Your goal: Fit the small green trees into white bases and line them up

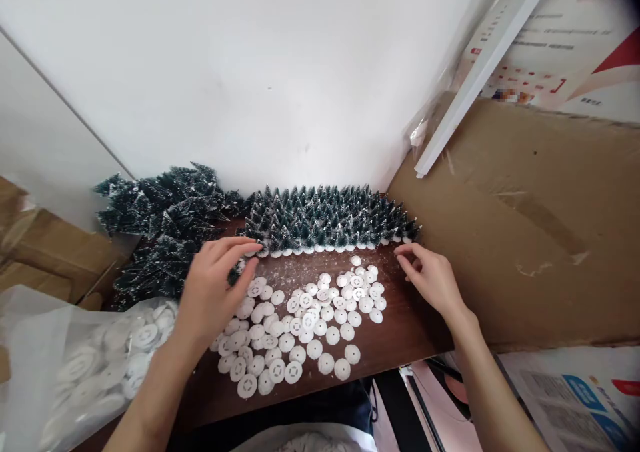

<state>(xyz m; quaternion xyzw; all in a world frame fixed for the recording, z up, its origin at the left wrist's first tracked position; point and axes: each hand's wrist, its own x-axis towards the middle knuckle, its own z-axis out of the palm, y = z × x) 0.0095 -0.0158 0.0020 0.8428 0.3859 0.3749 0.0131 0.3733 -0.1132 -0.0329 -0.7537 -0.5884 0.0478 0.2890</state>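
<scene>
Small snow-dusted green bottle-brush trees [320,219] stand upright on white round bases in tight rows against the wall. My left hand [215,285] is at the left end of the front row, thumb and index finger apart, with the index fingertip at a tree base; I cannot tell whether it touches. Beside the right end of that row, my right hand [433,275] has loosely bent fingers and nothing visible in them. Many loose white round bases [305,322], with slots or a centre hole, lie scattered and overlapping between my hands.
A heap of trees lying on their sides [165,232] is at the back left. A clear plastic bag of white bases [100,365] stands at the front left. Cardboard [540,239] borders the brown table [400,335] on the right. White flecks dust the tabletop.
</scene>
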